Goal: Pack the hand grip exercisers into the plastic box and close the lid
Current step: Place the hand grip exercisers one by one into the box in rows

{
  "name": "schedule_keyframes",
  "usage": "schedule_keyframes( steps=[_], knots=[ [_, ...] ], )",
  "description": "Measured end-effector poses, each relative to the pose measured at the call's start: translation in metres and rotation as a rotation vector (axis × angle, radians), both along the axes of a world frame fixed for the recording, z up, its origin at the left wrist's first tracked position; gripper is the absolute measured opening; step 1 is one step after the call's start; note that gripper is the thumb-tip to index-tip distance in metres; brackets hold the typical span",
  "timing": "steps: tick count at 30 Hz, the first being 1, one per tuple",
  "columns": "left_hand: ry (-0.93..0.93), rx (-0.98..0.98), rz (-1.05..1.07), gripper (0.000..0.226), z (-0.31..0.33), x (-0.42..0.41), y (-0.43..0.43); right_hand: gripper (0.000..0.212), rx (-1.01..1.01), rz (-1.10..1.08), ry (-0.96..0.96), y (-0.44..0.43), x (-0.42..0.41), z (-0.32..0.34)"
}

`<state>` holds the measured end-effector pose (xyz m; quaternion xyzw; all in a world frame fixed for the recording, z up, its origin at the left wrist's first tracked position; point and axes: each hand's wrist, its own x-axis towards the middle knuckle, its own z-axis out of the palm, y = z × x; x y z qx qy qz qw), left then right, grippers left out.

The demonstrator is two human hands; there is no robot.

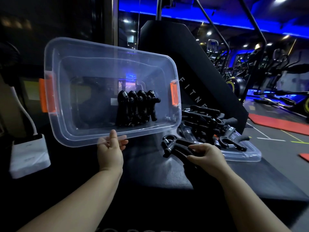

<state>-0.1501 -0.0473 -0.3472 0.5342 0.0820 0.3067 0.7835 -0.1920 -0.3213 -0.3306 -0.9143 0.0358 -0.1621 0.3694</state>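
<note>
Box [107, 64] hangs tilted up and to the left of my right hand [205, 156], whose fingers grip an exerciser [177, 144] lying spring-end toward it, while my left hand [111, 148] pinches the near rim, four exercisers [138, 108] standing inside.

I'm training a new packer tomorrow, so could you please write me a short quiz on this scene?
1. True or false: the lid is shut on the box.
2. How many exercisers stand in the box? A two, B four, C seven.
3. What does the right hand hold?

Key: 1 false, the lid lies beside the box under a pile; 2 B; 3 an exerciser, while the left hand holds the box's rim.
</note>
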Motion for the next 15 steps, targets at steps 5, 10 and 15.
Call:
schedule_keyframes(
  steps=[5, 10, 15],
  knots=[
    [-0.004, -0.003, -0.002, 0.019, 0.000, 0.001, 0.000, 0.037, -0.084, 0.087, 0.029, 0.002, -0.008, 0.001],
    [-0.006, -0.011, 0.001, 0.019, 0.000, 0.001, 0.000, 0.022, -0.269, 0.024, 0.077, 0.011, -0.010, 0.005],
    [0.000, -0.012, 0.001, 0.019, 0.000, 0.001, 0.001, 0.055, -0.441, -0.089, -0.089, 0.040, 0.004, 0.009]
  ],
)
